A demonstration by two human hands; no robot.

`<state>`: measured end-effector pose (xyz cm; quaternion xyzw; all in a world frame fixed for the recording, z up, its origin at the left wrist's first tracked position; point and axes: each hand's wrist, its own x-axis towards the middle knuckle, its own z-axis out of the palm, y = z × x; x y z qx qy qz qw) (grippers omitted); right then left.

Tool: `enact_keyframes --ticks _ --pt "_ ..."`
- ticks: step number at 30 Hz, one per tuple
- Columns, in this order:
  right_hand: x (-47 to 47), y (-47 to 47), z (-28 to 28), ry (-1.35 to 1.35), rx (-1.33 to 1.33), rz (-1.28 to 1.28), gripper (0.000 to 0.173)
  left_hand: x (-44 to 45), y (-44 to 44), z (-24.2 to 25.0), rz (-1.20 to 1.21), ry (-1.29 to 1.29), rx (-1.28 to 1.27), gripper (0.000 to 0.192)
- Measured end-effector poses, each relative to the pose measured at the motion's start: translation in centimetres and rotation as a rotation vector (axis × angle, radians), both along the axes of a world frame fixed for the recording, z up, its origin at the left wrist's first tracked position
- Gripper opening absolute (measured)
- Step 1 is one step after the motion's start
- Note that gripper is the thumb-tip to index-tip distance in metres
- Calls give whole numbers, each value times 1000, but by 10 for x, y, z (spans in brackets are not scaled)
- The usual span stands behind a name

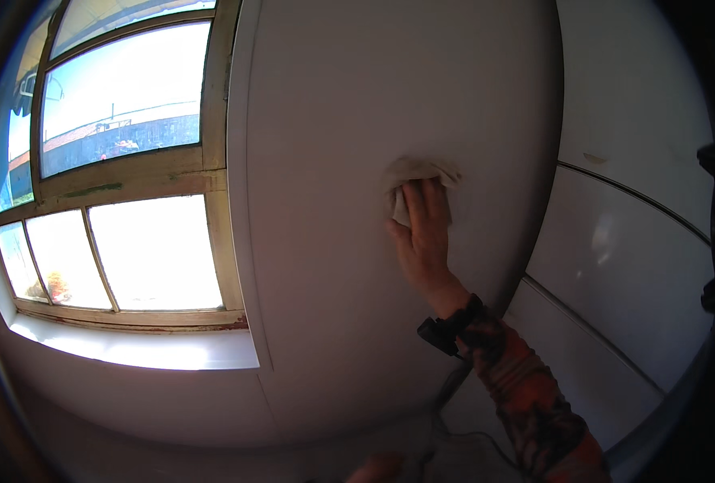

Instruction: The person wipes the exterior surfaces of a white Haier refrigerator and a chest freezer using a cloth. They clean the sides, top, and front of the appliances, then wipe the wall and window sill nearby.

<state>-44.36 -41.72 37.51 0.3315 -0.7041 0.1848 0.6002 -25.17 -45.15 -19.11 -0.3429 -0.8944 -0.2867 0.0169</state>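
Observation:
My right hand (423, 238) lies flat on a pale wall panel (333, 271), pressing a crumpled light cloth (423, 169) against it. The cloth shows above and beside the fingers. A black band with a small dark device (439, 335) is around the wrist, over a patterned orange and black sleeve. Low in the picture, my left hand (378, 468) is partly in view, dim and blurred, below the wall panel. Whether its fingers are apart or closed, or hold anything, cannot be told.
At left is a window with a worn wooden frame (215, 175) and a white sill (146, 350). A refrigerator-like white cabinet with glossy panels (623, 241) stands at right, close to the wall. A dark cord (478, 433) runs low down.

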Motion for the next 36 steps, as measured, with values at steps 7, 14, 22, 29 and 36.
enact_keyframes --ticks 7,14,22,29,36 --pt "5 -84 67 253 393 0 55 -2 3 -8 -1 -88 -10 36" --pt "-16 -131 194 560 212 44 52 10 3 31 -39 -124 -151 34" --pt "-13 -167 197 567 -16 116 50 19 6 41 -69 -100 -196 33" --pt "-3 -151 91 398 206 139 56 18 -7 -21 -143 124 167 37" --pt "14 -92 -29 201 642 191 46 21 -18 -40 -79 322 100 38"
